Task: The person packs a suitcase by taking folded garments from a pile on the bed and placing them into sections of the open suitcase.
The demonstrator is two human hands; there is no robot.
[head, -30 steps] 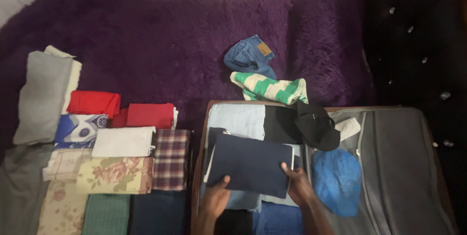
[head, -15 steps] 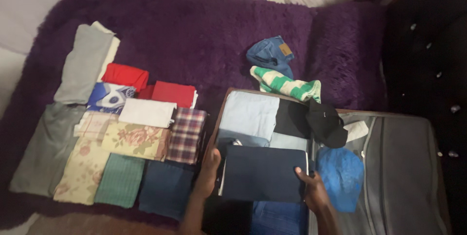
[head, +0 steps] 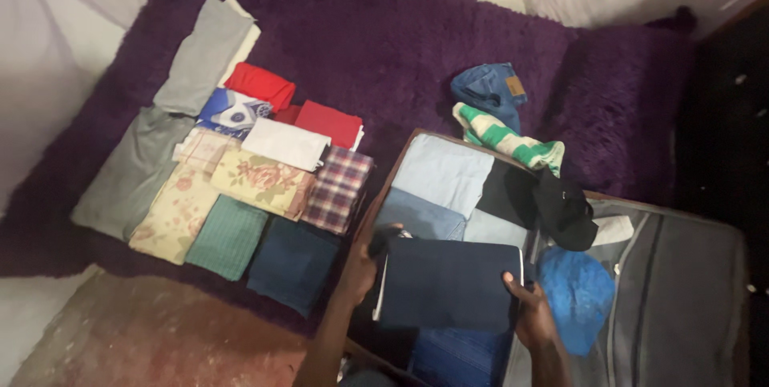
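**Both hands on the navy fold, inside the open suitcase**

I hold a folded navy garment [head: 447, 283] flat between my two hands, over the packed half of the open suitcase [head: 681, 275]. My left hand [head: 362, 263] grips its left edge, fingers curled around the side. My right hand [head: 530, 315] clasps the lower right corner, thumb lying on top of the cloth. The garment lies on the clothes already packed: a light blue folded piece [head: 443, 172] at the far end, a denim-blue one [head: 420, 215] just beyond my left hand, and a black fold [head: 506, 195] beside them.

A black cap [head: 565, 211] sits on the middle of the case, and a blue cap [head: 578, 295] lies just beside my right hand, in the grey-lined half. Beyond the case, on the purple shaggy blanket [head: 384, 42], lie a green-and-white striped garment [head: 506, 140] and a bundle of jeans [head: 490, 89], touching each other.

To my left are rows of folded clothes: a plaid piece [head: 338, 189] nearest the case, a dark navy one [head: 292, 263], a green one [head: 227, 237], florals, white, red and grey.
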